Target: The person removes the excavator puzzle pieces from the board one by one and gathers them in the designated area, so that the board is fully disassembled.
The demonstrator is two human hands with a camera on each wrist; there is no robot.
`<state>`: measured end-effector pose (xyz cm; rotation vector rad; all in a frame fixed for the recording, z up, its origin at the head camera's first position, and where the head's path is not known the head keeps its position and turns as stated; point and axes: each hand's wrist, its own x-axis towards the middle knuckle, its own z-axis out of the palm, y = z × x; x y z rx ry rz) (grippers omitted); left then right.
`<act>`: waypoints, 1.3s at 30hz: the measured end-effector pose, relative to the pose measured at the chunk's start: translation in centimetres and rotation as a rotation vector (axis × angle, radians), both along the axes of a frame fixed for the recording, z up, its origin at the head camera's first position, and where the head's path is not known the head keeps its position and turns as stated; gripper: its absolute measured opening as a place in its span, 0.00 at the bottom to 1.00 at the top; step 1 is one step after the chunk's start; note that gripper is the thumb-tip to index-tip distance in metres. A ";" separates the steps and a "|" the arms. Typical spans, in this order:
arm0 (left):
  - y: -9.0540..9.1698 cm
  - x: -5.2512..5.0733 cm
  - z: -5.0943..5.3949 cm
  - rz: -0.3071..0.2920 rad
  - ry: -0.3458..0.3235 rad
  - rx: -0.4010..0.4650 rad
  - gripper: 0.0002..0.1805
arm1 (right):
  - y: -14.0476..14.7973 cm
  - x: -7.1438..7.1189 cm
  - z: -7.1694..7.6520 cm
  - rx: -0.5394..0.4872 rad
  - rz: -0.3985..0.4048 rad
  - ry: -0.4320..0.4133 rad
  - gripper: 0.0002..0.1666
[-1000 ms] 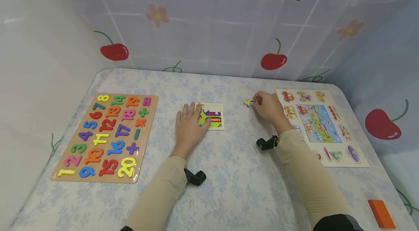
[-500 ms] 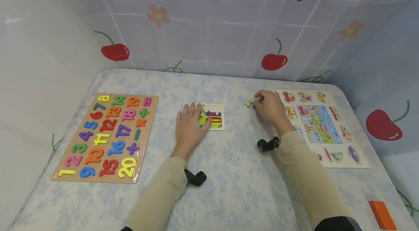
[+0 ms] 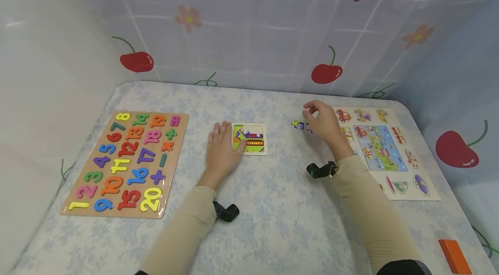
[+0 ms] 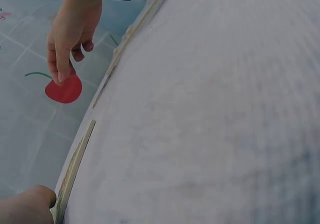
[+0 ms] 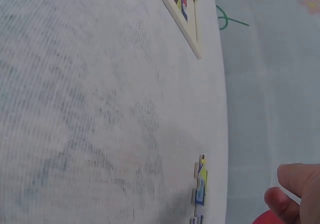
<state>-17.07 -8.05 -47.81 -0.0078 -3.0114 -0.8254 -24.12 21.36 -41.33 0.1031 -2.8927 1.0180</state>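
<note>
My left hand (image 3: 224, 147) lies with straight fingers at the left edge of a small square jigsaw puzzle (image 3: 255, 138), its thumb over the picture. In the left wrist view that thumb (image 4: 32, 204) meets the puzzle's edge (image 4: 75, 164). My right hand (image 3: 322, 122) hovers above the table, fingers loosely bent and holding nothing. Just left of it, a yellow-and-blue jigsaw piece (image 3: 298, 124) lies on the table, with a second piece (image 3: 309, 127) partly hidden by the hand. In the right wrist view, both the yellow-and-blue piece (image 5: 200, 186) and my right fingers (image 5: 292, 191) appear.
A wooden number board (image 3: 171, 179) with coloured digits and signs lies at the left. On the right is a cream picture puzzle board (image 3: 421, 192), partly behind my right arm. An orange block (image 3: 455, 255) sits near the front right. A printed curtain (image 3: 249, 28) hangs behind the table.
My right hand has let go of the jigsaw piece and lifted up and right, uncovering a second piece. My left hand has slid slightly left, showing more of the small puzzle.
</note>
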 end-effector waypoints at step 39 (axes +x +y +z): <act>-0.6 0.3 -0.3 0.004 0.010 -0.097 0.38 | -14.4 -0.4 -2.7 0.206 0.416 -0.126 0.17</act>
